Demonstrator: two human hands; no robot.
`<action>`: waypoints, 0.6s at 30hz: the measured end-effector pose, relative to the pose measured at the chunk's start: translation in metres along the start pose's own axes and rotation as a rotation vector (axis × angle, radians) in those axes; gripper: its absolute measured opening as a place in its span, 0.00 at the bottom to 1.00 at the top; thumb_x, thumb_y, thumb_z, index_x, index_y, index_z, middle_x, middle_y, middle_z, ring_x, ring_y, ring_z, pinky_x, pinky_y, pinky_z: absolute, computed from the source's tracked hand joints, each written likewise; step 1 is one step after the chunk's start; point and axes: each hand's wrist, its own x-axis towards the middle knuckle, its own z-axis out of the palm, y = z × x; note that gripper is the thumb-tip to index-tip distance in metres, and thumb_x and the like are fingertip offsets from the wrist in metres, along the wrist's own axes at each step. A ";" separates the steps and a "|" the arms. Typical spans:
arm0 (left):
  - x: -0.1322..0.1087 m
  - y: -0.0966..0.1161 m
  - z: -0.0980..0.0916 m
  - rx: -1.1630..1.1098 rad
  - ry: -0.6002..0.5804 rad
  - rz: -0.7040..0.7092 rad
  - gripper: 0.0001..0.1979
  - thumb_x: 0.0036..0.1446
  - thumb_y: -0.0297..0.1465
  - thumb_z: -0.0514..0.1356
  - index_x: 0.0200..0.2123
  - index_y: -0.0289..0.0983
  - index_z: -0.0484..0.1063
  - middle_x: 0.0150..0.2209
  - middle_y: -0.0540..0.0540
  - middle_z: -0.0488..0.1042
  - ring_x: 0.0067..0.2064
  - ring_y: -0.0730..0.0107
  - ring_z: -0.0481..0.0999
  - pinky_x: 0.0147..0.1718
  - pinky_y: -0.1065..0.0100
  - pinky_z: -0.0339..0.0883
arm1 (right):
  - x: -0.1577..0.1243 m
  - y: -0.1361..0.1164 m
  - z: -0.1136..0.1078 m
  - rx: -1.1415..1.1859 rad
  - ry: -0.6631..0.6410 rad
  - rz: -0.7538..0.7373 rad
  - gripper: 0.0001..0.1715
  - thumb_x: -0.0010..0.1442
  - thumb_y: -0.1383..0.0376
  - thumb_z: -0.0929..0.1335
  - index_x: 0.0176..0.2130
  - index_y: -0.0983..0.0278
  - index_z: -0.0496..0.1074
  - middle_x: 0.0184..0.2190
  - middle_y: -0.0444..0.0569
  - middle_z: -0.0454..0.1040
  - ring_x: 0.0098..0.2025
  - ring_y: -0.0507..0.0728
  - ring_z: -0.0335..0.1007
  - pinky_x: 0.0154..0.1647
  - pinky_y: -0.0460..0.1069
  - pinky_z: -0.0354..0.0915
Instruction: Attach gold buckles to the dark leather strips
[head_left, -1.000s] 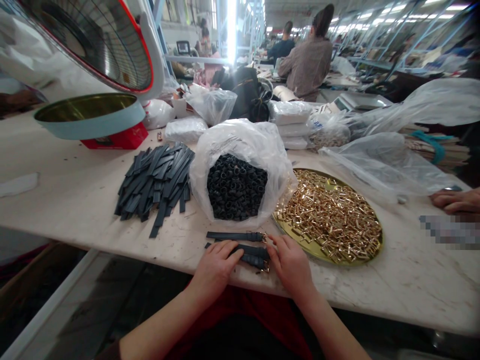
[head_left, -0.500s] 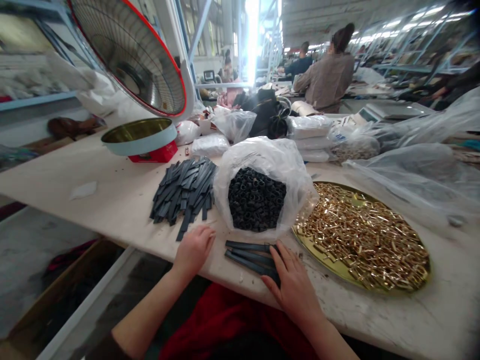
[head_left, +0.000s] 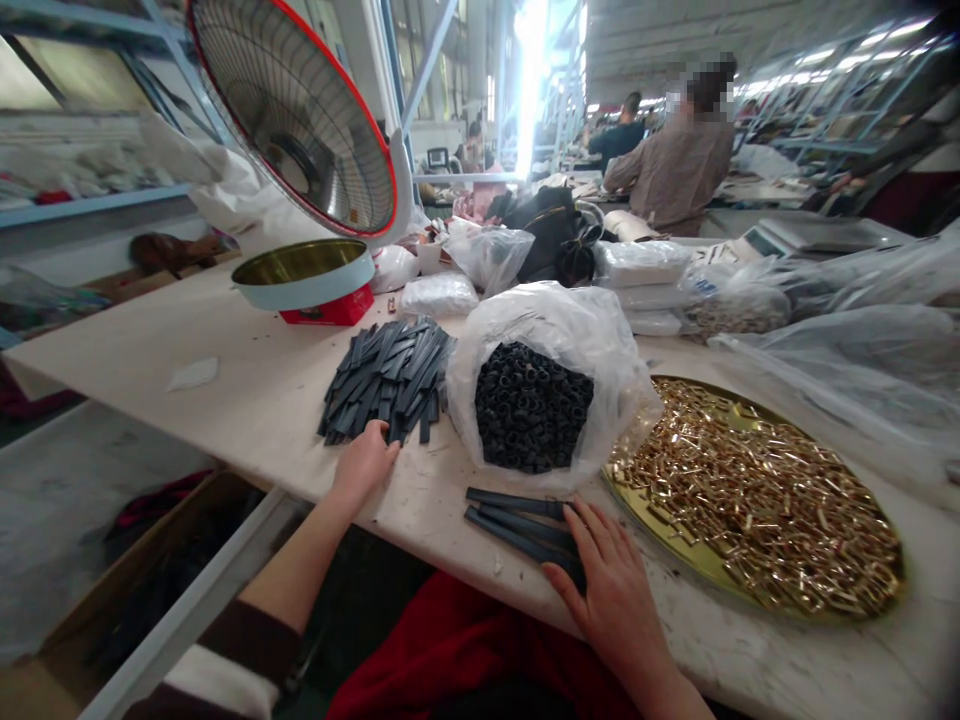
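Note:
My left hand [head_left: 365,462] reaches the near edge of a pile of dark grey straps [head_left: 388,376] on the pale table, fingertips touching the closest strap. My right hand [head_left: 616,583] lies flat, fingers spread, on the right end of a few finished dark straps [head_left: 510,520] near the table's front edge. Just behind those straps sits a clear plastic bag of small black loops [head_left: 531,405]. A round gold tray [head_left: 660,535] heaped with small gold buckles [head_left: 757,490] is to the right of the bag.
A red-rimmed fan [head_left: 300,110] and a pale blue tin [head_left: 306,274] on a red box stand at the back left. White packets and plastic bags [head_left: 645,265] crowd the back. A person in a brown jacket [head_left: 679,165] works beyond. A cardboard box [head_left: 112,590] sits on the floor at the left.
My left hand left the finished straps and moved left and forward to the strap pile. My right hand stayed on the finished straps. The view turned to the left.

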 end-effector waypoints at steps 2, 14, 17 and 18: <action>-0.006 0.005 -0.001 -0.192 -0.055 -0.042 0.15 0.49 0.33 0.54 0.39 0.31 0.66 0.25 0.47 0.68 0.25 0.68 0.68 0.24 0.71 0.59 | 0.000 0.000 0.000 0.009 0.004 0.005 0.34 0.59 0.50 0.61 0.56 0.69 0.57 0.56 0.58 0.61 0.57 0.66 0.54 0.56 0.62 0.54; -0.150 0.076 -0.004 -1.127 -0.440 0.034 0.16 0.50 0.37 0.59 0.39 0.33 0.64 0.34 0.46 0.71 0.30 0.72 0.69 0.32 0.70 0.65 | -0.005 -0.035 -0.035 0.624 0.044 0.108 0.13 0.61 0.60 0.62 0.45 0.61 0.65 0.39 0.50 0.70 0.41 0.57 0.67 0.40 0.52 0.65; -0.178 0.092 0.006 -1.314 -0.565 -0.032 0.15 0.50 0.35 0.61 0.39 0.33 0.66 0.37 0.44 0.72 0.35 0.67 0.71 0.38 0.66 0.66 | -0.005 -0.059 -0.049 1.021 -0.154 0.309 0.14 0.60 0.56 0.61 0.40 0.62 0.65 0.30 0.46 0.69 0.31 0.54 0.65 0.31 0.48 0.64; -0.185 0.095 0.009 -1.343 -0.593 -0.032 0.14 0.50 0.35 0.62 0.37 0.33 0.67 0.36 0.45 0.73 0.37 0.66 0.72 0.40 0.66 0.66 | -0.006 -0.062 -0.052 1.129 -0.183 0.395 0.14 0.60 0.54 0.61 0.37 0.63 0.65 0.28 0.45 0.68 0.29 0.53 0.64 0.29 0.47 0.63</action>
